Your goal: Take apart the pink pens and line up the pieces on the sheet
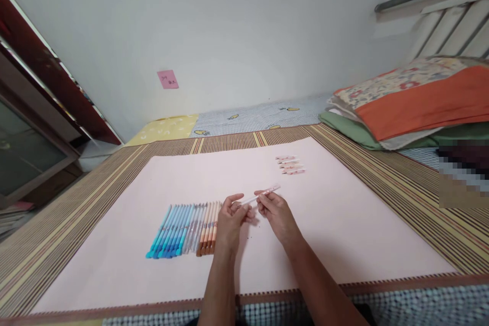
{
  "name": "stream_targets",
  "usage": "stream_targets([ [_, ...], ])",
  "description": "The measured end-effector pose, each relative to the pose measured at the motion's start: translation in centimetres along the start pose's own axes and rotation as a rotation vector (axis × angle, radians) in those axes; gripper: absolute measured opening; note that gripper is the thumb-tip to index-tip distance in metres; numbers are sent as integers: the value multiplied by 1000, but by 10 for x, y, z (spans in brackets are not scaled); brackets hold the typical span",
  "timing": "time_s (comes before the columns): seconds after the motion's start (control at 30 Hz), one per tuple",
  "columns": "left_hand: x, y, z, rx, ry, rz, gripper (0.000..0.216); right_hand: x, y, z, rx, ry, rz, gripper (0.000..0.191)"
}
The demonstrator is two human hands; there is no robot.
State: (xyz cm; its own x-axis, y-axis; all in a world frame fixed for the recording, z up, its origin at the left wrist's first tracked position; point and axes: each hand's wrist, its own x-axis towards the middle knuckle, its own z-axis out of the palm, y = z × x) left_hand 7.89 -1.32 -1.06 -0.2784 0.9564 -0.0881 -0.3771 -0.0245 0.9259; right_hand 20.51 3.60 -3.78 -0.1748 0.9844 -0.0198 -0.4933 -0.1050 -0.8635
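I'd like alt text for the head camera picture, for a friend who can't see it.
A person's right hand holds a slim, pale pen over a pale pink sheet, its other end at the left hand. A row of blue, clear and orange-brown pens lies to the left; smaller pale pieces lie beyond.

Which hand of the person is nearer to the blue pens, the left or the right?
Left. The left hand is to the right of the blue pens; the right hand is farther right.
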Motion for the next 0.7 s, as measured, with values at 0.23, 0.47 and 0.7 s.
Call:
stream_targets([
  [0.23, 1, -2, -4, 12, 19, -108, 62, 1, 2, 0, -9, -50, 0, 37],
  [0.47, 0, 3, -4, -125, -43, -79, 51, 1, 2, 0, -2, -13, 27, 38],
  [0.7, 5, -2, -9, -106, 97, -110, 51, 1, -2, -1, 44, 52, 7, 36],
])
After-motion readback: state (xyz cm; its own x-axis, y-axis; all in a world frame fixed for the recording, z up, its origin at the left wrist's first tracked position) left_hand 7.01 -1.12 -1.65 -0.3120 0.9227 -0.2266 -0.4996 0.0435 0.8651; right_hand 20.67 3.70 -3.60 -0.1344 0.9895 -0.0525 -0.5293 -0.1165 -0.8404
